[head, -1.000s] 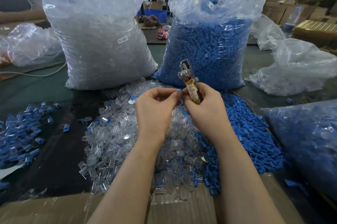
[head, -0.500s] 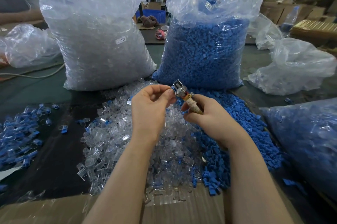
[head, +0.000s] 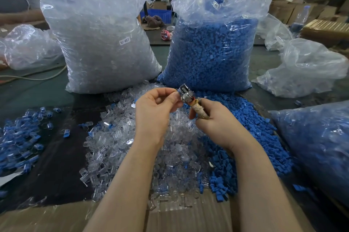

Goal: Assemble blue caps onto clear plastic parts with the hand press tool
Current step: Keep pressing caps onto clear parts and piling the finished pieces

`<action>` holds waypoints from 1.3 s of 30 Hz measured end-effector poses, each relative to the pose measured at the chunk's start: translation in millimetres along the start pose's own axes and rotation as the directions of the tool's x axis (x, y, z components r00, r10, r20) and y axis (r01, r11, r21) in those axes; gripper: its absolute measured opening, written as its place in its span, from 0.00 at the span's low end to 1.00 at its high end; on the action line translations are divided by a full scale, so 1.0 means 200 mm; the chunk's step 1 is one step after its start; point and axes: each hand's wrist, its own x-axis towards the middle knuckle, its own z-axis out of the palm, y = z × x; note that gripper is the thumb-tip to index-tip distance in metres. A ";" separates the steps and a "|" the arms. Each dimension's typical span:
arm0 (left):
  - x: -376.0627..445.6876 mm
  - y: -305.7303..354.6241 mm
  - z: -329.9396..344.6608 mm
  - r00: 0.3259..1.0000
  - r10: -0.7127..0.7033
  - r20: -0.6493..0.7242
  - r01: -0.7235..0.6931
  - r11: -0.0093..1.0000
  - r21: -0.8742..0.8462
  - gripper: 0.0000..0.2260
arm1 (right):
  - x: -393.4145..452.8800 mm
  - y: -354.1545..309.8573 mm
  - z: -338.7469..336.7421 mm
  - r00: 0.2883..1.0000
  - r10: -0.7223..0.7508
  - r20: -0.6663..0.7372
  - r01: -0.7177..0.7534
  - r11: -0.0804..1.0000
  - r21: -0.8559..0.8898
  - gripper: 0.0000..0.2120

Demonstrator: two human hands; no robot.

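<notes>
Head view: the right hand (head: 215, 118) grips the taped handle of the hand press tool (head: 190, 102), tilting its metal head up toward the left hand (head: 156, 110), whose fingertips pinch at that head, seemingly seating a part, though the part itself is too small to make out; loose clear plastic parts (head: 120, 143) and blue caps (head: 251, 118) lie heaped on the bench (head: 34, 93) directly below, within easy reach; two full bags wall the far side; open room lies left.

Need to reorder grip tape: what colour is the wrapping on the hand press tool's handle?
Tan or beige wrapping on the hand press tool, seen in the head view.
</notes>
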 end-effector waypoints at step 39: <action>0.01 0.00 -0.01 0.992 -0.111 -0.059 0.107 0.991 -0.076 0.04 | 0.01 -0.02 0.02 1.000 0.008 -0.027 -0.012 0.989 -0.150 0.05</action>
